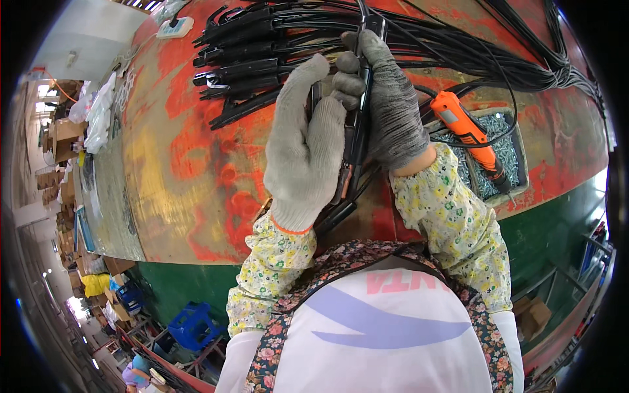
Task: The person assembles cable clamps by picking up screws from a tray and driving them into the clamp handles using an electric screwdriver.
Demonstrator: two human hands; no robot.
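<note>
My right hand (pixel 393 98), in a dark grey knit glove, is closed around a long, narrow black part (pixel 356 134), which looks like a handle. It stands upright between my hands. The fingertips curl over its left side, with the thumb along its upper end. My left hand (pixel 304 150), in a pale grey glove, is partly closed beside it; a dark piece (pixel 315 98) shows between its thumb and fingers. How the two dark pieces join is hidden. More black handle-like parts with cables (pixel 246 69) lie in a pile just beyond my hands.
A tray of small silvery screws (pixel 488 187) stands on the red, worn table (pixel 190 164) to the right, with an orange electric screwdriver (pixel 465 128) across it. Bundled black cables (pixel 550 75) run to the far right. A white power strip (pixel 175 28) lies far left.
</note>
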